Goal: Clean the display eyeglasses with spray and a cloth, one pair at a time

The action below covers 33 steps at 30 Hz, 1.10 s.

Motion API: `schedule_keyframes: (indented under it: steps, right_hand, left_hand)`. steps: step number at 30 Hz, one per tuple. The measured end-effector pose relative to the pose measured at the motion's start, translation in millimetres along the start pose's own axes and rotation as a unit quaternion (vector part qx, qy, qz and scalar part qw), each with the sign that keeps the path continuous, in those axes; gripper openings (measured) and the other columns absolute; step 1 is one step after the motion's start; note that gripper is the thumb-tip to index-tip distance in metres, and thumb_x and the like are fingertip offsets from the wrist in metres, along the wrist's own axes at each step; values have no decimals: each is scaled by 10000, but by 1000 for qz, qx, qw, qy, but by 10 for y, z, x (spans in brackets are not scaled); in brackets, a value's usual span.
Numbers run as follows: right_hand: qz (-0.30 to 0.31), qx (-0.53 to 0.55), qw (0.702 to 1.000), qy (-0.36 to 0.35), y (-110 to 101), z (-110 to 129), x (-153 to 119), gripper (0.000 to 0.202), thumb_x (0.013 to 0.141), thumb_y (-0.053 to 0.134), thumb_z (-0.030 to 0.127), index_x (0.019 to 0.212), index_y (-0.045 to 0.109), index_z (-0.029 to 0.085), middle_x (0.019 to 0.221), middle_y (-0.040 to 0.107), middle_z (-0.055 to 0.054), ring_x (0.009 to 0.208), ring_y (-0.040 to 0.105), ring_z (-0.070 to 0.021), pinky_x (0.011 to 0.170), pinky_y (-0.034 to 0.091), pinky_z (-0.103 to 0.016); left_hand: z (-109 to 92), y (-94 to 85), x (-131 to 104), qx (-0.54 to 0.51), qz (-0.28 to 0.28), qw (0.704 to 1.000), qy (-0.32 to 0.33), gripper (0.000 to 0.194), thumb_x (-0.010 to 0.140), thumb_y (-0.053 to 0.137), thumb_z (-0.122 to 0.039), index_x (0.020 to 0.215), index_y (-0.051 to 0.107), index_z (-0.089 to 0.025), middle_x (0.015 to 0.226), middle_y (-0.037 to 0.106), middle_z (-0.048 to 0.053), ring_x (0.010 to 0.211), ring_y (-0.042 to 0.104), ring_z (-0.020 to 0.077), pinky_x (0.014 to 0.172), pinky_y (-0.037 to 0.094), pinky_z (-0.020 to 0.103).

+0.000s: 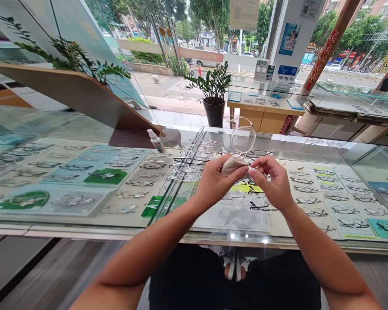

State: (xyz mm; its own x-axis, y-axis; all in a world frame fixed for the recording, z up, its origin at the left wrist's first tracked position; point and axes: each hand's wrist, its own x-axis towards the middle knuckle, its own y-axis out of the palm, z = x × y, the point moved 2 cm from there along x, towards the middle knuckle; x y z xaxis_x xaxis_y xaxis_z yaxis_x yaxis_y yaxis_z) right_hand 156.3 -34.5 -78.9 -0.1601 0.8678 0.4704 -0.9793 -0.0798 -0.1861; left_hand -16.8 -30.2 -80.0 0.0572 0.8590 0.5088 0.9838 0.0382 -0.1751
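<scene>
My left hand [215, 181] is closed around a pale cloth [232, 166], which wraps part of a pair of thin-rimmed glasses [243, 138]. One round lens of the glasses stands up above the cloth. My right hand [271, 178] is pinched at the cloth's right edge, its fingertips close to the left thumb; what they grip is too small to make out. Both hands are above the glass display counter [213, 234]. Several glasses lie on the counter beneath and beside the hands.
A small white spray bottle [157, 141] stands left of the hands. A wooden board [74, 92] slants across the left side. Beyond the counter are a potted plant [214, 113] and a wooden cabinet [271, 122]. More glasses [140, 183] lie in rows inside the counter.
</scene>
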Motion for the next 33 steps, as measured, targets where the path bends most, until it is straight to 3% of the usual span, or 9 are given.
schedule_keyframes:
  steps: [3, 8, 13, 17, 20, 23, 27, 33]
  right_hand:
    - [3, -20, 1000, 9, 20, -18, -17, 215, 838, 787, 363, 878, 628, 224, 574, 381, 106, 541, 361, -98, 588, 341, -278]
    - [0, -3, 1000, 8, 6, -40, -5, 329, 960, 663, 483, 778, 616, 212, 661, 541, 33, 607, 441, -118, 585, 355, -285]
    - [-10, 4, 1000, 11, -11, -68, 19, 484, 984, 583, 645, 759, 580, 216, 663, 494, 35, 599, 402, -117, 586, 333, -297]
    - [-29, 6, 999, 21, -60, -84, 58, 570, 966, 569, 699, 662, 518, 219, 629, 436, 37, 594, 379, -119, 591, 335, -305]
    - [-47, 39, 997, 49, -99, -112, 93, 455, 884, 713, 667, 816, 650, 222, 666, 476, 41, 625, 406, -125, 596, 363, -289]
    - [-19, 105, 990, 95, -92, -164, 112, 397, 819, 812, 600, 992, 753, 247, 765, 598, 22, 702, 495, -134, 672, 448, -286]
    - [17, 201, 970, 132, -39, -233, 106, 351, 750, 875, 564, 900, 806, 254, 901, 717, -10, 849, 621, -166, 838, 528, -332]
    - [32, 220, 966, 132, 10, -257, 81, 307, 753, 891, 533, 800, 816, 239, 822, 687, -1, 798, 627, -150, 809, 531, -325]
  left_hand:
    - [26, 12, -27, 50, 2, 998, 43, 196, 825, 793, -326, 749, 728, -157, 614, 622, -31, 573, 474, 79, 539, 363, 197]
    - [36, 25, -35, 95, -1, 993, 72, 372, 848, 791, -366, 617, 589, -156, 542, 485, -60, 539, 370, 67, 514, 299, 206]
    - [28, 34, -21, 7, 30, 999, 15, 219, 855, 793, -379, 804, 739, -174, 635, 641, -25, 582, 511, 91, 548, 384, 212]
    - [62, 19, 13, -74, 61, 994, -47, 270, 852, 794, -428, 842, 741, -163, 672, 664, -1, 606, 547, 104, 559, 426, 220]
    - [95, 23, 36, -126, 105, 983, -85, 359, 831, 811, -492, 844, 722, -145, 699, 660, 10, 595, 534, 96, 540, 422, 214]
    - [118, 45, 28, -167, 154, 965, -133, 447, 808, 820, -562, 889, 711, -136, 707, 651, 14, 589, 543, 100, 531, 436, 217]
    - [101, 92, -13, -208, 223, 934, -184, 498, 777, 841, -589, 911, 687, -134, 723, 661, 24, 585, 567, 113, 545, 470, 237]
    - [98, 130, -24, -245, 245, 908, -233, 512, 714, 901, -568, 845, 680, -126, 706, 662, 27, 601, 580, 110, 554, 461, 225]
